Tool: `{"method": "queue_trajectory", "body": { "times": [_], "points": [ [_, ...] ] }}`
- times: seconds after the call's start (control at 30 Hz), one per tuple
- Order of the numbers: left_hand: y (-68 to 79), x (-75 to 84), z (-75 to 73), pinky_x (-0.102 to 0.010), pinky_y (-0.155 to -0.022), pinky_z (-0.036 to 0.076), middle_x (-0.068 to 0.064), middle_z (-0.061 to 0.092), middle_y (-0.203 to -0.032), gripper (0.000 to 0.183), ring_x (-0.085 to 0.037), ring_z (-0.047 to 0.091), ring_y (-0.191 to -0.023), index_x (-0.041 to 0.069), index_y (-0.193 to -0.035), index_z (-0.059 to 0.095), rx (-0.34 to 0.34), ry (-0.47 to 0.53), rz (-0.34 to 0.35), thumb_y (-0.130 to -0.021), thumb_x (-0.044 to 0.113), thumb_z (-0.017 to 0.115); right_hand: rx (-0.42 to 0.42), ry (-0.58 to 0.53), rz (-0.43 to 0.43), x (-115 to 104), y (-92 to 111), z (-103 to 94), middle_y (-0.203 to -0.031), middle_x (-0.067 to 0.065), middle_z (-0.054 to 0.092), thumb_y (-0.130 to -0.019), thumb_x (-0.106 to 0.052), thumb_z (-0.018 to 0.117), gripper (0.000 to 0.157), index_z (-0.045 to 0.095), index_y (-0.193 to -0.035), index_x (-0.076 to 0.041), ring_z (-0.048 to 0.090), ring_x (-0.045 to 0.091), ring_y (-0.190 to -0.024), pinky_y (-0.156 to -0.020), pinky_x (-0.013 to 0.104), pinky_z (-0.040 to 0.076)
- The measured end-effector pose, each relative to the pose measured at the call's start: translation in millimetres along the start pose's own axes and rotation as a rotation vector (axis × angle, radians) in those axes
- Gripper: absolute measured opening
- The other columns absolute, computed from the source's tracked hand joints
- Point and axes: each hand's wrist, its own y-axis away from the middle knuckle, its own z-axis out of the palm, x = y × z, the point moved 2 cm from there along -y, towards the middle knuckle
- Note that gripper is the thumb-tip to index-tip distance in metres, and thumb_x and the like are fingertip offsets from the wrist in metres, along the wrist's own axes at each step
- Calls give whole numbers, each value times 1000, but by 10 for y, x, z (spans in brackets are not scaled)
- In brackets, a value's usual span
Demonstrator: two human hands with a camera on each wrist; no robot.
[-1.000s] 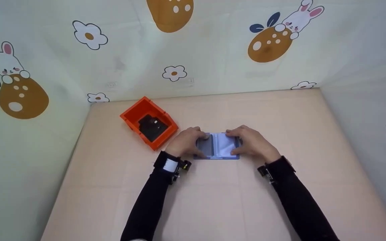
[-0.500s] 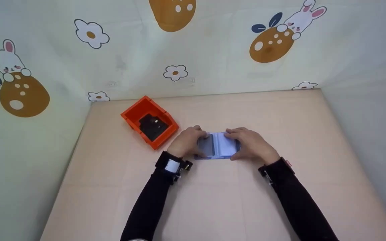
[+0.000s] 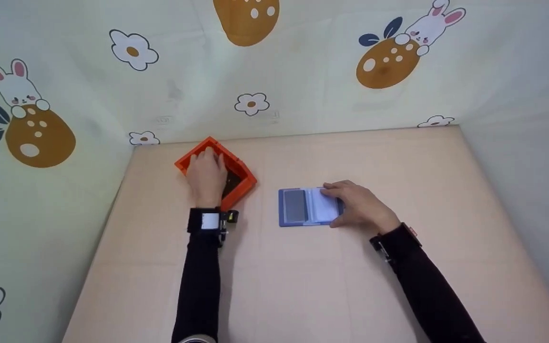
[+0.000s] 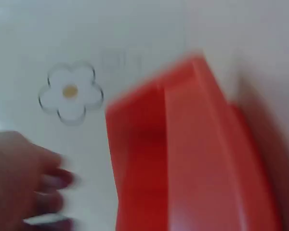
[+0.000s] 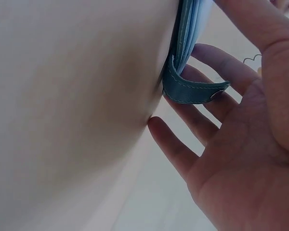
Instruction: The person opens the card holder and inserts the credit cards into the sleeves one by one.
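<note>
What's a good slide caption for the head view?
Left hand over an open-topped orange plastic bin; right hand on the right half of an open, blue, rectangular card holder.

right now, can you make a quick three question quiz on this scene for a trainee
1. In the head view, which hand overlaps the orange bin?
2. True or false: the blue case beside the right hand lies folded shut.
3. What shows at the case's edge in the right wrist view? a) a zip b) a strap c) a key ring

Key: 1. The left hand. 2. False, it lies open. 3. b
</note>
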Motion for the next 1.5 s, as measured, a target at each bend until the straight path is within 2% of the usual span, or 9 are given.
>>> {"method": "queue_trajectory", "body": {
  "times": [0.07,0.13,0.2,0.4,0.6,0.83,1.13,1.33,1.5],
  "points": [
    [12,-105,48,-45,-83,52,-21,73,-99,38,-37,64,-93,-2,-112,68,-164,-167,-13,-95,31,75,4,2,-1,8,0,-2,-155,14,53,-67,-28,98,90,59,-146,-7,49,38,-142,-115,56,42],
    [44,-152,94,-46,-89,51,-22,73,-103,50,-37,65,-96,-3,-118,67,-322,-292,23,-90,36,79,3,3,-3,10,1,-3,-155,14,53,-67,-28,98,90,59,-146,-7,49,38,-142,-115,56,42],
    [69,-163,119,-46,-91,49,-21,73,-100,55,-37,66,-95,-3,-118,68,-412,-350,57,-88,42,81,-1,0,-4,13,-2,2,-155,13,53,-68,-29,97,90,59,-146,-7,49,37,-142,-115,55,42],
    [73,-160,107,-48,-92,48,-18,71,-93,43,-35,66,-91,-1,-110,70,-443,-307,72,-87,34,80,1,-19,-6,1,1,-6,-155,13,53,-68,-28,97,89,59,-146,-7,48,37,-142,-114,56,42],
    [46,-166,93,-47,-90,43,-13,66,-81,30,-32,62,-86,1,-99,68,-512,-269,35,-85,25,78,4,-25,-17,3,-7,-16,-154,13,54,-68,-30,97,88,60,-145,-7,49,37,-142,-113,56,43],
    [32,-157,104,-44,-87,40,-10,61,-72,22,-31,58,-80,2,-84,68,-502,-253,7,-83,21,80,5,-25,-8,23,-5,-7,-155,13,53,-68,-29,97,90,59,-146,-8,48,37,-142,-114,56,42],
    [31,-163,102,-48,-91,47,-20,69,-104,38,-36,61,-98,-2,-114,66,-436,-210,29,-85,17,80,3,-29,-3,14,5,-12,-155,13,53,-68,-27,97,90,58,-146,-8,47,37,-143,-115,56,41],
    [43,-187,78,-48,-82,54,-16,73,-94,24,-33,66,-84,3,-105,69,-404,-78,37,-86,11,80,-1,-32,0,19,7,-4,-156,13,52,-68,-28,97,90,58,-147,-8,47,37,-143,-115,56,41],
    [6,-216,30,-50,-79,57,-18,76,-105,20,-35,70,-87,4,-112,75,-324,67,51,-93,12,77,-3,-28,3,27,12,-3,-156,12,52,-69,-29,97,90,58,-147,-9,46,36,-143,-114,57,41]
  ]
}}
